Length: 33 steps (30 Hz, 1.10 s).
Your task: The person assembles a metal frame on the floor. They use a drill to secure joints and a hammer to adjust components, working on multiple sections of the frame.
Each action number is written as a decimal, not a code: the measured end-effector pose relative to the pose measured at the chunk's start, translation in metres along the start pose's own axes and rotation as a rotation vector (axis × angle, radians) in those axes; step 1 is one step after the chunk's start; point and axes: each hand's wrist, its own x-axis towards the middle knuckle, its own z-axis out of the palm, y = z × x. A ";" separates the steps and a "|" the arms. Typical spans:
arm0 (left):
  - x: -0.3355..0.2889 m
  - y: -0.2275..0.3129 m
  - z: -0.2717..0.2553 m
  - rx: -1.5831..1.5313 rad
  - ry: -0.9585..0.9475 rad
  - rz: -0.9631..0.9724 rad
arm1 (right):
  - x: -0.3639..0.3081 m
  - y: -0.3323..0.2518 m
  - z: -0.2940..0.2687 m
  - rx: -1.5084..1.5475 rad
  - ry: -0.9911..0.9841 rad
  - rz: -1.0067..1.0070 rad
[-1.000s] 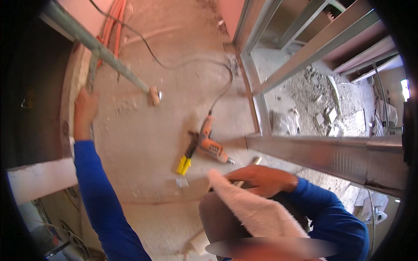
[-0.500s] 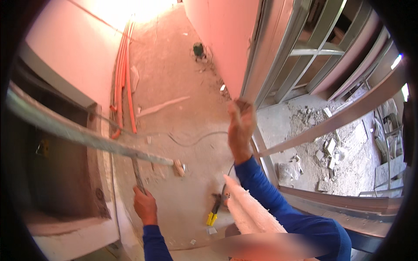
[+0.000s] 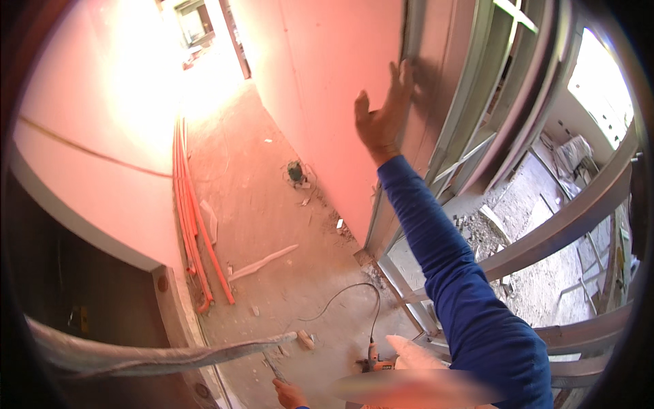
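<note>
My right hand (image 3: 383, 126) is raised with its fingers spread, holding nothing. Its fingertips are at the tall metal door frame (image 3: 436, 116) beside the pink wall, and a shadow falls next to them. Low in the view, my left hand (image 3: 291, 394) is closed around a tool with a thin grey shaft (image 3: 275, 369); its far end is hidden or too small to name. Between the arms, a corded power tool (image 3: 373, 360), orange and grey, lies on the floor, partly covered by a pale cloth-like thing (image 3: 414, 354).
A long bar (image 3: 204, 356) crosses at the lower left. Several orange pipes (image 3: 187, 218) lie along the left wall. A green device (image 3: 295, 172) sits by the pink wall (image 3: 320, 102). Rubble (image 3: 487, 228) covers ground beyond the frame, crossed by a curved metal rail (image 3: 545, 238).
My right hand has moved up along the door frame, its fingers now spread. The view has tilted upward, so my left hand, still gripping the shaft, appears lower. The yellow-handled tool is out of sight.
</note>
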 end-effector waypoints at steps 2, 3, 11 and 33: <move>-0.001 -0.005 -0.001 -0.082 -0.054 0.066 | -0.004 0.001 0.003 0.029 -0.040 0.084; 0.000 -0.007 -0.002 -0.117 -0.084 0.097 | -0.005 0.002 0.004 0.052 -0.039 0.104; 0.002 0.005 0.001 -0.153 -0.050 0.061 | 0.018 -0.027 -0.049 0.190 -0.196 0.213; 0.132 0.161 -0.020 0.632 -0.799 0.910 | 0.111 0.050 -0.094 0.095 0.040 0.553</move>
